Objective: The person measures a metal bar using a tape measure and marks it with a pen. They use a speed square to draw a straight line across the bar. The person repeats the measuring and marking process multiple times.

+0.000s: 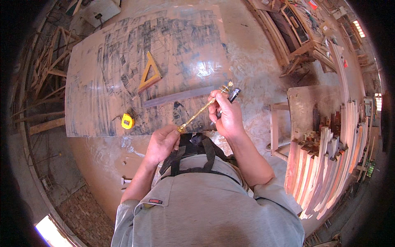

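A slim brass-coloured rod (pixel 198 113) with wider, turned-looking ends slants between my two hands, over the near edge of the worktable (pixel 88 82). My left hand (pixel 161 144) is closed on its lower end. Near the upper, ringed end, the fingers of my right hand (pixel 227 114) pinch it. That same hand also keeps a black marker (pixel 235 94) tucked between the fingers. Just beyond the hands lies a long, flat greyish strip (pixel 179 97). A yellow triangular set square (pixel 156 77) rests farther off, and a yellow tape measure (pixel 128 121) sits to the left of my hands.
Upright wooden boards (pixel 319 164) stand packed together at the right. Behind them is a wooden bench (pixel 306 31) cluttered with tools. Wooden frames (pixel 53 61) are piled at the far left. A pale box-like object (pixel 96 12) stands beyond the table's far left corner.
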The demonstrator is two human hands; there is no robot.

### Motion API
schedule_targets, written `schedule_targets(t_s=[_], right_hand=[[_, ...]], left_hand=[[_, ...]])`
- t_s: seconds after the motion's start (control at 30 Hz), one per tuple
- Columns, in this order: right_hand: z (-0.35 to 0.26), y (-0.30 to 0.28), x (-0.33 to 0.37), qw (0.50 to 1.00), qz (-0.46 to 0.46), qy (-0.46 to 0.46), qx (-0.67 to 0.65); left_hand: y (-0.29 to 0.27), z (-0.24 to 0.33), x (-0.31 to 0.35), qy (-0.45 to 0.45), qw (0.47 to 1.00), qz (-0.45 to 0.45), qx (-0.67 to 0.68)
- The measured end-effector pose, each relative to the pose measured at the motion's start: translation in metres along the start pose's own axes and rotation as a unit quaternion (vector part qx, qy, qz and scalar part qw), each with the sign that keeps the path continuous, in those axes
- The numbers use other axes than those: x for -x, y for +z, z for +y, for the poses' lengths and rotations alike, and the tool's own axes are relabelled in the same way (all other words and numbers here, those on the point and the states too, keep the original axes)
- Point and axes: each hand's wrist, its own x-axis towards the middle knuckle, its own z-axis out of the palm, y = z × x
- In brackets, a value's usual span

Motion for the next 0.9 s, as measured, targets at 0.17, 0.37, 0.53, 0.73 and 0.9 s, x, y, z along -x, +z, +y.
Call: schedule_targets(t_s=[0.17,0.37,0.53,0.73,0.9], right_hand=[[0.003,-0.001,0.001,1.000,0.000,-0.006,0.002],[0.004,-0.002,0.000,1.000,0.010,0.001,0.000],[0.005,-0.007,0.001,1.000,-0.009,-0.009,0.003],[0.007,-0.007,0.002,1.000,-0.022,0.001,-0.005],[0.007,-0.008,0.005,0.999,-0.029,-0.003,-0.013]], left_hand=[[-0.001,-0.001,-0.001,-0.007,1.000,0.015,-0.018],[0.001,-0.004,-0.005,0.009,1.000,0.017,-0.008],[0.001,-0.007,-0.005,-0.007,1.000,0.024,-0.001],[-0.004,-0.015,-0.006,0.043,0.998,-0.002,0.034],[-0.002,-0.014,-0.007,0.032,0.999,0.004,0.017]])
